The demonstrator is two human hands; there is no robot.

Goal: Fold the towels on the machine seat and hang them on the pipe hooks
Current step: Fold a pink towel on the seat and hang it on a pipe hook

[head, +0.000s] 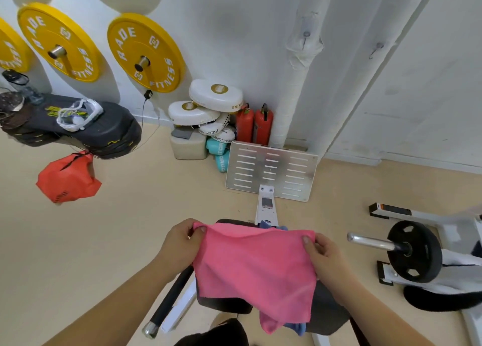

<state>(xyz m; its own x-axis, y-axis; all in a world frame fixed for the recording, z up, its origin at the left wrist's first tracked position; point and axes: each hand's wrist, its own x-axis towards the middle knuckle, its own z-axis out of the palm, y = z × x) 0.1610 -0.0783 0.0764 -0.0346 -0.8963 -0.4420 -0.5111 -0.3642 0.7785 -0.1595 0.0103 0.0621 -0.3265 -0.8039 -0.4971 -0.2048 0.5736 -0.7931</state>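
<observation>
A pink towel hangs spread out between my hands above the dark machine seat. My left hand pinches its upper left corner and my right hand pinches its upper right corner. A blue towel lies under it on the seat; only its edges show, below the pink one and at its top edge. Two metal hooks, one and another, stick out of the white wrapped pipes on the wall straight ahead, both bare.
A metal footplate stands on the floor ahead of the seat. Two red extinguishers and stacked white pads sit in the corner. A black weight plate on a bar juts out at right. Yellow plates hang on the left wall.
</observation>
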